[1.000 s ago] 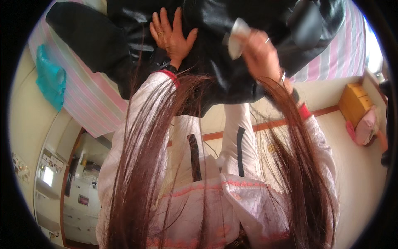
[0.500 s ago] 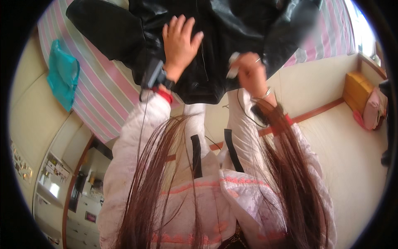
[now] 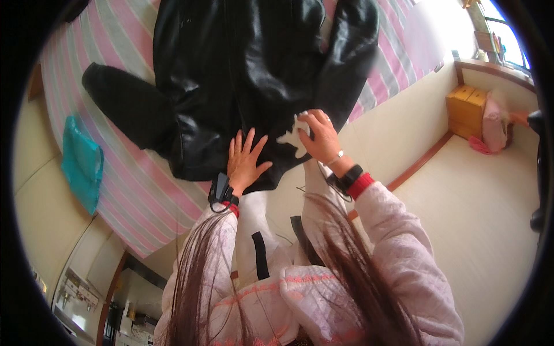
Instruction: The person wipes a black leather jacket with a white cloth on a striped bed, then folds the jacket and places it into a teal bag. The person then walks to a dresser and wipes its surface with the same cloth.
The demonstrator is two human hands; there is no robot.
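A shiny black leather jacket (image 3: 254,69) lies spread on a bed, its hem toward me and one sleeve stretched out to the left. My left hand (image 3: 244,161) rests flat on the jacket near the hem, fingers spread. To its right, my right hand (image 3: 324,137) presses a crumpled white cloth (image 3: 297,135) against the lower right part of the jacket. The cloth's loose ends stick out to the left of and below my fingers. Whether it is fabric or a paper tissue I cannot tell for sure.
The bed has a striped pink, grey and white sheet (image 3: 135,196). A teal bag (image 3: 81,164) lies at its left edge. Beyond the pale floor on the right stand a wooden cabinet (image 3: 466,112) and a pink bag (image 3: 494,124). Dark cables hang by my knees.
My view has tilted up, so more of the jacket shows. The right hand has moved from hovering blurred with the cloth to pressing it on the leather. My left hand stays flat on the jacket.
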